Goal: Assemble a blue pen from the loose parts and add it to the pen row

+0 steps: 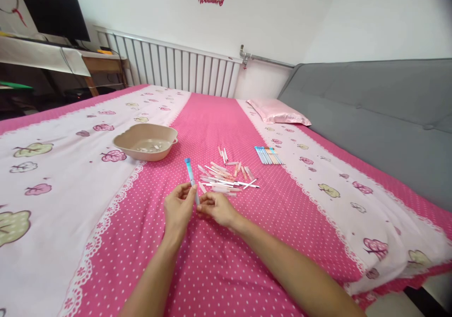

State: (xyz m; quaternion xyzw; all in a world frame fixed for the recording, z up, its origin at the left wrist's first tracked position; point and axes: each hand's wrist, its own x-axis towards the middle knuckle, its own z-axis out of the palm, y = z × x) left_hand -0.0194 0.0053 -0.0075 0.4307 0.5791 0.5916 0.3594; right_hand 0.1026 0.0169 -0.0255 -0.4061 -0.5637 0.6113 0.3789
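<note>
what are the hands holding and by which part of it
A blue pen: the left hand grips it below its middle, the right hand at its lower end.

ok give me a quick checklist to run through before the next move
1. Left hand holding the blue pen: ok, gripped below its coloured upper part.
2. Right hand on the pen: ok, at its lower end.
3. Lower tip fully seated: cannot tell, fingers cover it.
4. Loose pen parts sorted: not ok, strewn across the bedspread.
5. Row of pens in order: ok, side by side, right of the loose parts.
6. Basin upright: ok, small pieces inside.
</note>
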